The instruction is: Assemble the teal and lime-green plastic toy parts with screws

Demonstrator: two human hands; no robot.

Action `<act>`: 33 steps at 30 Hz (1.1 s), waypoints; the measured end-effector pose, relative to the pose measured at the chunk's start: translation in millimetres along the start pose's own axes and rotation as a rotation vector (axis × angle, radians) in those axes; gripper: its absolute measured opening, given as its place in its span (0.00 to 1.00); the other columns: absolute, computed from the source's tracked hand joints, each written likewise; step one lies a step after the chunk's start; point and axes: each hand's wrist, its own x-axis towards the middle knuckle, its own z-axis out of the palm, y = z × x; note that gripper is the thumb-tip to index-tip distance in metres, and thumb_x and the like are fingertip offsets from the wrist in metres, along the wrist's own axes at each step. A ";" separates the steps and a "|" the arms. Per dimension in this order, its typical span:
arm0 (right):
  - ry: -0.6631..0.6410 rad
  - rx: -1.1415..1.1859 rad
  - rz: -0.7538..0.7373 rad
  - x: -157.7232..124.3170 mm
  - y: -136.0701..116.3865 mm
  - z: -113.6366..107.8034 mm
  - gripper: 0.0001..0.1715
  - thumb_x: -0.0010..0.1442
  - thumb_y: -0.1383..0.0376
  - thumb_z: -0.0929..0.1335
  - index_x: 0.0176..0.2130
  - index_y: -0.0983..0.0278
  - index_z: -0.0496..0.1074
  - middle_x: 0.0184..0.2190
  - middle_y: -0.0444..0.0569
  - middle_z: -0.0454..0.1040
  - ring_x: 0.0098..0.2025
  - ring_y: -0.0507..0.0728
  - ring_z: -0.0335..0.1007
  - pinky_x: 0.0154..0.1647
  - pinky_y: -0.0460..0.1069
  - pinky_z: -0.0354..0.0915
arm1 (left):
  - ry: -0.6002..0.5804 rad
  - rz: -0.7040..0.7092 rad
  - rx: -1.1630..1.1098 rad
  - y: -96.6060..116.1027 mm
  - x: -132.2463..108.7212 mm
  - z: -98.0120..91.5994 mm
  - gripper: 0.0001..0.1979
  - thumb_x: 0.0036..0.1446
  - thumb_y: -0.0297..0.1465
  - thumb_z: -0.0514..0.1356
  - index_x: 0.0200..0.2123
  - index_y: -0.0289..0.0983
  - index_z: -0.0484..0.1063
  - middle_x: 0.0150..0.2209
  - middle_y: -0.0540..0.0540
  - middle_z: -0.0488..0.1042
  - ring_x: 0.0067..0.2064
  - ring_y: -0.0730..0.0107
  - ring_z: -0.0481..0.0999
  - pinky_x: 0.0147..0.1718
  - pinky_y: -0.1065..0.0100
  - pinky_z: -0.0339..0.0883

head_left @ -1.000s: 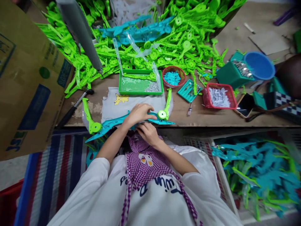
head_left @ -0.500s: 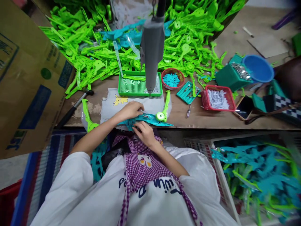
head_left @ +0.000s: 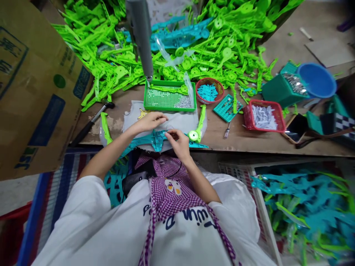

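A turquoise plastic frame (head_left: pixel 157 141) lies across the grey cloth (head_left: pixel 177 121) at the table's front edge. My left hand (head_left: pixel 152 121) is over the cloth just behind the frame, fingers stretched out and nothing visible in them. My right hand (head_left: pixel 179 143) is at the middle of the frame, thumb and forefinger pinched together; what they hold is too small to make out. A lime-green arm with a round disc (head_left: pixel 193 136) sits at the frame's right end. Another green arm (head_left: pixel 105 127) lies to the left, partly in clear plastic.
A grey powered screwdriver (head_left: pixel 141 40) hangs over a green tray (head_left: pixel 169 109) of small metal pieces. Behind it spreads a heap of green parts (head_left: pixel 111 55). Red baskets, a teal tray (head_left: pixel 227 108) and a small screwdriver (head_left: pixel 227 132) stand right; a hammer (head_left: pixel 91 122) lies left.
My left hand has lifted off the turquoise frame to behind it. The right hand has risen slightly along the frame. The hanging screwdriver has swung up and left, uncovering the green tray.
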 end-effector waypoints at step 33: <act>-0.491 -0.503 0.147 80.2 -55.5 -29.3 0.10 0.60 0.63 0.71 0.28 0.62 0.70 0.25 0.45 0.73 0.28 0.53 0.65 0.32 0.49 0.55 | -0.103 0.120 0.181 -60.1 -108.2 -12.1 0.15 0.66 0.36 0.56 0.49 0.40 0.79 0.54 0.41 0.74 0.53 0.60 0.75 0.56 0.60 0.67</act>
